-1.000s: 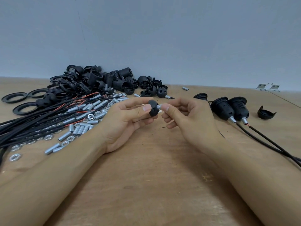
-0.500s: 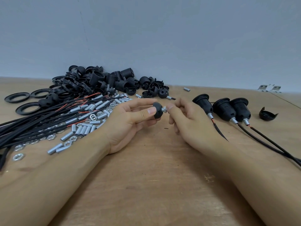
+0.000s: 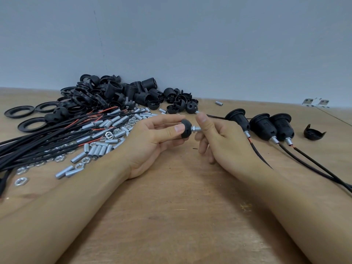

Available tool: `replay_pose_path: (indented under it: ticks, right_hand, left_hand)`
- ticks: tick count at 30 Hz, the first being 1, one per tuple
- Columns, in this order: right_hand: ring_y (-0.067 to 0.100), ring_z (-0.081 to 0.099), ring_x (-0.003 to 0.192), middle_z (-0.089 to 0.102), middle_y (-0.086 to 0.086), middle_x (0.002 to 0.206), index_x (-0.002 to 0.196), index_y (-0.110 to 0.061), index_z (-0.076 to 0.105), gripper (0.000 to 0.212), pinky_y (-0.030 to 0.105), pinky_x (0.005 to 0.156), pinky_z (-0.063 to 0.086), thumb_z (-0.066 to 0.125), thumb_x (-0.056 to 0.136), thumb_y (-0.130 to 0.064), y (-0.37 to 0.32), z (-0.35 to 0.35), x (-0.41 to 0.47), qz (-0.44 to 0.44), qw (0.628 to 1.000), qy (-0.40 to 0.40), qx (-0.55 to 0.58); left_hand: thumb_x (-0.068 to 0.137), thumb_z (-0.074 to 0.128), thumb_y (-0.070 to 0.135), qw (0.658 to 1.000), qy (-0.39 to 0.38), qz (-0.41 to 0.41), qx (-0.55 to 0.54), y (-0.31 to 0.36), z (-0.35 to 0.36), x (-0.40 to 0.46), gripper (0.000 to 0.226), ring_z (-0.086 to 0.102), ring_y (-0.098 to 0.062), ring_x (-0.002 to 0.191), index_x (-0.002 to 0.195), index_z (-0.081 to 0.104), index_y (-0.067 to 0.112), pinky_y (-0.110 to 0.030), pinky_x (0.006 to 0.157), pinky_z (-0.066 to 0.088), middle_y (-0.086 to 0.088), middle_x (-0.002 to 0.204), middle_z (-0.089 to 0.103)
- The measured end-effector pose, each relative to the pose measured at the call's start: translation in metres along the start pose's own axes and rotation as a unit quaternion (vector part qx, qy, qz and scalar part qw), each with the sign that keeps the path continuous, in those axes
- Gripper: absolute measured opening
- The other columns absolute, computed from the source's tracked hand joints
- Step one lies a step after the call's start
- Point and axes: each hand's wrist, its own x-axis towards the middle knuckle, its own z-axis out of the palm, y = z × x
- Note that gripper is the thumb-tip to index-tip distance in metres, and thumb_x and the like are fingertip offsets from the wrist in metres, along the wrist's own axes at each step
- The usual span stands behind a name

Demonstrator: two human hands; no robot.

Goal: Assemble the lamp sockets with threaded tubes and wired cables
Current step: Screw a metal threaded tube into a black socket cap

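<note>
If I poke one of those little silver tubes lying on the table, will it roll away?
Probably. The silver tubes are smooth round cylinders lying on their sides on the flat wooden table, so one poked from the side would likely roll. They look like metal, so stiff, and probably light because they are hollow.

Black plastic and silver metal on a brown wood-grain surface (image 3: 171,216).

The socket cap (image 3: 185,129) is black, its threaded tube (image 3: 197,128) silver; the cables (image 3: 38,141) are black with red wire ends, the loose tubes (image 3: 99,150) and nuts (image 3: 21,181) silver, the wall (image 3: 190,44) pale grey-blue.
</note>
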Motion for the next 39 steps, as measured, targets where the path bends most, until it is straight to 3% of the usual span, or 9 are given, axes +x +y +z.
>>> replay_pose_path:
  ticks: [4, 8, 12, 16, 20, 25, 30, 34, 39]
  right_hand:
    - [0.007, 0.051, 0.048, 0.059, -0.005, 0.056, 0.076, -0.02, 0.061, 0.028, 0.031, 0.055, 0.046, 0.053, 0.098, -0.035, 0.0021, -0.0006, 0.0018, -0.029, 0.999, 0.009, -0.023]
    - [0.005, 0.049, 0.039, 0.055, 0.001, 0.043, 0.061, -0.015, 0.058, 0.059, 0.019, 0.047, 0.04, 0.038, 0.099, -0.056, 0.0006, 0.0006, -0.0002, 0.006, 1.0, 0.012, 0.002]
    - [0.006, 0.048, 0.045, 0.054, -0.006, 0.05, 0.075, -0.017, 0.061, 0.039, 0.027, 0.051, 0.042, 0.048, 0.098, -0.046, 0.0008, 0.0005, 0.0001, -0.004, 1.0, -0.006, -0.015]
    - [0.005, 0.045, 0.041, 0.049, -0.008, 0.041, 0.059, -0.016, 0.058, 0.057, 0.028, 0.055, 0.039, 0.041, 0.099, -0.052, 0.0022, 0.0005, 0.0009, 0.002, 1.0, 0.005, -0.008]
    - [0.004, 0.048, 0.048, 0.05, -0.012, 0.049, 0.074, -0.019, 0.061, 0.038, 0.029, 0.056, 0.041, 0.049, 0.098, -0.046, 0.0018, -0.0004, 0.0016, -0.007, 1.0, -0.006, -0.014]
    - [0.005, 0.044, 0.041, 0.049, -0.007, 0.041, 0.057, -0.013, 0.055, 0.06, 0.026, 0.053, 0.037, 0.041, 0.097, -0.056, 0.0027, 0.0008, 0.0009, -0.005, 1.0, 0.007, -0.007]
    - [0.013, 0.045, 0.047, 0.047, -0.003, 0.049, 0.063, -0.011, 0.054, 0.046, 0.033, 0.053, 0.04, 0.049, 0.099, -0.04, 0.0035, 0.0008, 0.0026, -0.014, 1.0, -0.014, 0.001]
    - [0.013, 0.047, 0.042, 0.05, 0.002, 0.046, 0.056, -0.016, 0.054, 0.062, 0.025, 0.046, 0.039, 0.04, 0.096, -0.061, 0.0034, 0.0007, 0.0022, 0.031, 0.999, -0.004, 0.03]
    - [0.009, 0.044, 0.05, 0.049, -0.001, 0.056, 0.066, -0.008, 0.054, 0.041, 0.025, 0.052, 0.035, 0.054, 0.097, -0.034, 0.0052, -0.0006, 0.0037, -0.01, 1.0, -0.005, 0.012]
  left_hand:
    - [0.076, 0.068, 0.01, 1.0, -0.005, -0.003, -0.005, 0.0001, -0.0005, -0.0001, 0.042, 0.071, -0.025, 0.095, 0.116, 0.066, -0.001, -0.029, 0.083, 0.058, -0.015, 0.105, 0.073]
    - [0.076, 0.068, 0.01, 1.0, -0.006, 0.001, -0.003, 0.0001, 0.0005, -0.0008, 0.043, 0.071, -0.025, 0.095, 0.117, 0.065, -0.002, -0.029, 0.083, 0.058, -0.014, 0.104, 0.073]
    - [0.078, 0.067, 0.008, 1.0, -0.001, -0.002, -0.008, 0.0006, 0.0002, -0.0005, 0.045, 0.07, -0.026, 0.097, 0.12, 0.063, -0.004, -0.03, 0.083, 0.057, -0.019, 0.11, 0.071]
    - [0.077, 0.067, 0.008, 1.0, -0.009, 0.0, 0.0, 0.0006, 0.0011, -0.001, 0.044, 0.07, -0.026, 0.097, 0.119, 0.065, -0.003, -0.03, 0.084, 0.058, -0.017, 0.108, 0.071]
    - [0.077, 0.066, 0.008, 1.0, -0.003, -0.003, -0.003, 0.0009, 0.0004, -0.0001, 0.044, 0.07, -0.027, 0.098, 0.12, 0.064, -0.004, -0.032, 0.087, 0.058, -0.019, 0.109, 0.071]
    - [0.076, 0.067, 0.009, 1.0, -0.006, -0.003, -0.002, 0.0009, 0.0004, -0.0008, 0.043, 0.071, -0.025, 0.095, 0.118, 0.065, -0.002, -0.03, 0.085, 0.058, -0.015, 0.106, 0.072]
    - [0.077, 0.067, 0.009, 1.0, -0.012, -0.004, 0.001, 0.0007, 0.0006, -0.0007, 0.044, 0.071, -0.025, 0.098, 0.119, 0.065, -0.003, -0.029, 0.082, 0.057, -0.017, 0.107, 0.072]
    - [0.077, 0.068, 0.01, 1.0, -0.008, -0.002, 0.0, 0.001, 0.0006, -0.0009, 0.043, 0.071, -0.027, 0.097, 0.118, 0.065, -0.002, -0.031, 0.086, 0.058, -0.014, 0.105, 0.073]
    - [0.077, 0.068, 0.01, 1.0, -0.012, -0.004, -0.007, 0.0012, 0.0009, -0.0019, 0.044, 0.071, -0.03, 0.1, 0.119, 0.065, -0.001, -0.03, 0.084, 0.058, -0.018, 0.108, 0.072]
